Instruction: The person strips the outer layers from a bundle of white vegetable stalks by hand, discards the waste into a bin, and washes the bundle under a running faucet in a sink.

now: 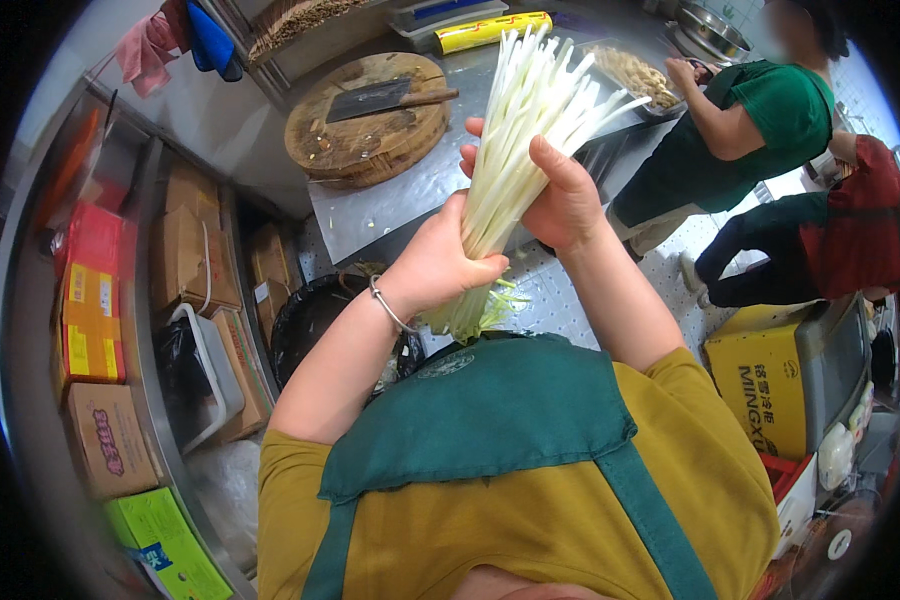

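A thick bunch of long, pale vegetable stalks (514,142) is held up in front of my chest, white cut ends away from me. Its green leafy ends (487,311) hang close to my apron, partly hidden. My left hand (446,259), with a metal bangle at the wrist, grips the lower part. Higher up, my right hand (566,191) wraps the bunch from behind; the thumb is on the right and fingertips show past the left side. Beyond lies a cleaver (371,100) on a round wooden chopping block (367,157).
The block stands on a steel table (367,225), with a yellow roll box (491,31) behind. A black-lined bin (307,311) is below left, near shelves of cartons (195,255). One person (765,127) works by a tray (637,79); another (855,225) stands farther right.
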`<state>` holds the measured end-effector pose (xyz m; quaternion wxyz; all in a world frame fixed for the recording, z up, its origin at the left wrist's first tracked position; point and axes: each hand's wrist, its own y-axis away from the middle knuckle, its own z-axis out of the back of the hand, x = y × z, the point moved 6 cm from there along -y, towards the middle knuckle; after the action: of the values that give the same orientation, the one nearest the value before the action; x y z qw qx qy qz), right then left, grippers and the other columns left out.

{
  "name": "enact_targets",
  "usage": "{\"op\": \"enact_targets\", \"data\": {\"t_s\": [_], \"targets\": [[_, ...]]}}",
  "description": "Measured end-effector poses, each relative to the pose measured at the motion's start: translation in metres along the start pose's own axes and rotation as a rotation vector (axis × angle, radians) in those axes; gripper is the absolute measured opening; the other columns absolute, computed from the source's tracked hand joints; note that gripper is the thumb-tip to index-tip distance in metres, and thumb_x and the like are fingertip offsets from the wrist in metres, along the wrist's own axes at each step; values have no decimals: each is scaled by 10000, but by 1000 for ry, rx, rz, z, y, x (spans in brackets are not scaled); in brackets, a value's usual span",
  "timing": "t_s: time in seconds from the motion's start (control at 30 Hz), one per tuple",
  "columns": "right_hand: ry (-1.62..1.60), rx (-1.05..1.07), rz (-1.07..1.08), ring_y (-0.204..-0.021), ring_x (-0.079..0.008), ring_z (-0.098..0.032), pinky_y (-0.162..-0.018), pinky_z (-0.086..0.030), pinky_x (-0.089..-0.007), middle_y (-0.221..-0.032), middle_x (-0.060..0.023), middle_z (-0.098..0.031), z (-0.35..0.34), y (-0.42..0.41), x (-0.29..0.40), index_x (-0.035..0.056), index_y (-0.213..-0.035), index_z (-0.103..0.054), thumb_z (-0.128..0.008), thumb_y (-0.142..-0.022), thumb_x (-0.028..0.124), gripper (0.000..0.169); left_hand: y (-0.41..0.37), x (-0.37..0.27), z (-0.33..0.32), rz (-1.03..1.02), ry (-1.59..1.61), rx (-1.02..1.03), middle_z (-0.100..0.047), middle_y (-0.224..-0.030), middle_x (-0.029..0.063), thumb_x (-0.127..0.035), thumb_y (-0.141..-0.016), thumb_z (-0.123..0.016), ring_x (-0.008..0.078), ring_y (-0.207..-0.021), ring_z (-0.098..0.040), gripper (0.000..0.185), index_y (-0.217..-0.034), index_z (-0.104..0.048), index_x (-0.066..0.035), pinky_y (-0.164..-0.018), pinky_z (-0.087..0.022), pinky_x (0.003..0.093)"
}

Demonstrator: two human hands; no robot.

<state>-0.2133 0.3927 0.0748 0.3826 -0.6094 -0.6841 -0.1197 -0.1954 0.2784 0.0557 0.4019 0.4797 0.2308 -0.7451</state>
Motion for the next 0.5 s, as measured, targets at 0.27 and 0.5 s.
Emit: {"op": "enact_targets", "data": {"t_s": [0.27,0.5], "targets": [[43,26,115,-1130,-285,-477,-958,-389,-400,-1297,-181,-404,-7,-9,5,-2,-1329,-266,-588,-814,363,708,-11,9,-16,101,501,281,-605,-892,70,-181,-720,-704,147,-879,-566,397,-1037,-532,-14,-805,-435,277],[114,195,31,-1169,-353,-447,-939,-403,-432,-1289,-236,-404,0,-13,22,-17,-1323,-286,-614,-735,208,710,-16,12,-19,-62,723,340,-613,-868,89,-327,-770,-674,183,-826,-591,421,-1021,-547,-12,-785,-455,313]]}}
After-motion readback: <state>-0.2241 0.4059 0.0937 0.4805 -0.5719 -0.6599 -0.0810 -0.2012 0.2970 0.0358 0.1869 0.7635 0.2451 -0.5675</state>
